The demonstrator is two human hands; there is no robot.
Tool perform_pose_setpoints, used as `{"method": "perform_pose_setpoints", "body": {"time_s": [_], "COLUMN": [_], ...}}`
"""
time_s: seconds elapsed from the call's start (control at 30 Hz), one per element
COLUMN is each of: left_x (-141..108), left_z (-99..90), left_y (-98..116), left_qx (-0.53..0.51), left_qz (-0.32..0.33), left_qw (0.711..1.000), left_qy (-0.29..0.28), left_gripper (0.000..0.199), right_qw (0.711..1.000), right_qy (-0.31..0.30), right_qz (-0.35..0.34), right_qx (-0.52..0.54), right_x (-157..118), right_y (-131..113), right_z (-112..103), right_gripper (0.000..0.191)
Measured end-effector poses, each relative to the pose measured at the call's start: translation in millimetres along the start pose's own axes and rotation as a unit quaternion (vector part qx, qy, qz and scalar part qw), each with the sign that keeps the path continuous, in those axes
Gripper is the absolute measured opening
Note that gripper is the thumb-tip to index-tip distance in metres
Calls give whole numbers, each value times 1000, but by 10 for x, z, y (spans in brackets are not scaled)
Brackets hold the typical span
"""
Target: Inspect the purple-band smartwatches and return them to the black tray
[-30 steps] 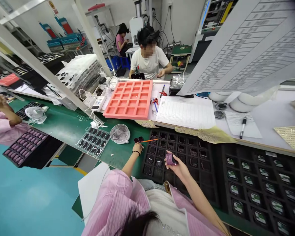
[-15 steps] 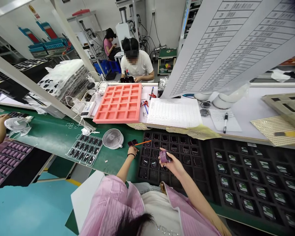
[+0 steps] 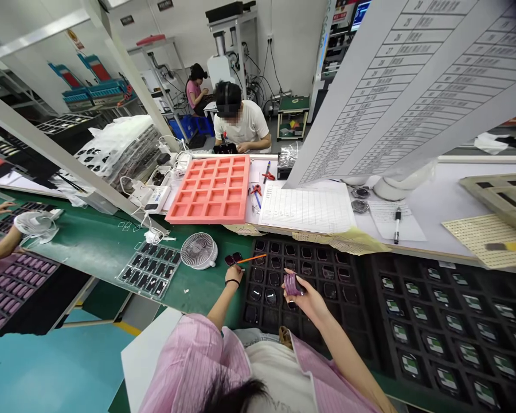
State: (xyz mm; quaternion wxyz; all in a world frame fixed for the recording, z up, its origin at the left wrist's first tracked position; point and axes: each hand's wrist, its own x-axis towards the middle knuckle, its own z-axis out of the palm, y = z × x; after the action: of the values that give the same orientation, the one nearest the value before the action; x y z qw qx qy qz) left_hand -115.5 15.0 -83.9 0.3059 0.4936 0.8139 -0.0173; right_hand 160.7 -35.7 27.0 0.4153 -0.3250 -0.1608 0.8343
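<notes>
My right hand (image 3: 308, 296) is closed around a small stack of purple, rounded-edged pieces (image 3: 292, 284), held above a black compartment tray (image 3: 352, 327). Dark, glossy, square-shaped parts with rounded corners sit in many of the tray's pockets. My left hand (image 3: 234, 274), a black band at its wrist, is at the tray's left edge with its fingers drawn together. Just beyond those fingers lie two dark glossy parts (image 3: 233, 258). A thin orange stick (image 3: 253, 258) runs from the fingertips over the tray's corner; whether the fingers grip it is unclear.
A small white fan (image 3: 199, 250) and a clear tray of black pieces (image 3: 150, 269) stand left. Beyond is a pink compartment tray (image 3: 210, 189) on a raised shelf. Another black tray (image 3: 447, 310) lies right. Hanging printed sheets (image 3: 395, 86) block the upper right. Co-workers sit opposite and left.
The view has tipped slightly upward, so the bench appears lower. Both my hands keep nearly the same places, and the right still holds the purple stack. The co-worker's hand at far left has shifted.
</notes>
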Motion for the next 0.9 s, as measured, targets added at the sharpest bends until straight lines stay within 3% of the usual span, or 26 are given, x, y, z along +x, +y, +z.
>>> {"method": "perform_pose_setpoints", "body": {"time_s": [0.4,0.63,0.8,0.83,0.9], "left_x": [67,-303,-763,-850,-997], "left_z": [-67,-86,-105,-129,-200], "left_y": [43,95,466,566,758], "left_qx": [-9,-95,-183,-203,-262], "left_qz": [35,135,261,294,400], "left_qw": [999,985,947,932,874], "left_qy": [-12,51,50,53,82], "left_gripper": [34,8,15,16,16], "right_qw": [1000,1000,1000,1000,1000], "right_qy": [12,5,9,13,17], "right_qz": [-9,-11,-7,-7,-5], "right_qx": [10,-1,-5,-4,-3], "right_x": [126,217,222,214,191], "right_y": [-23,-84,-113,-116,-122], "right_z": [-61,-147,-169,-159,-132], "right_gripper": [40,40,38,38,39]}}
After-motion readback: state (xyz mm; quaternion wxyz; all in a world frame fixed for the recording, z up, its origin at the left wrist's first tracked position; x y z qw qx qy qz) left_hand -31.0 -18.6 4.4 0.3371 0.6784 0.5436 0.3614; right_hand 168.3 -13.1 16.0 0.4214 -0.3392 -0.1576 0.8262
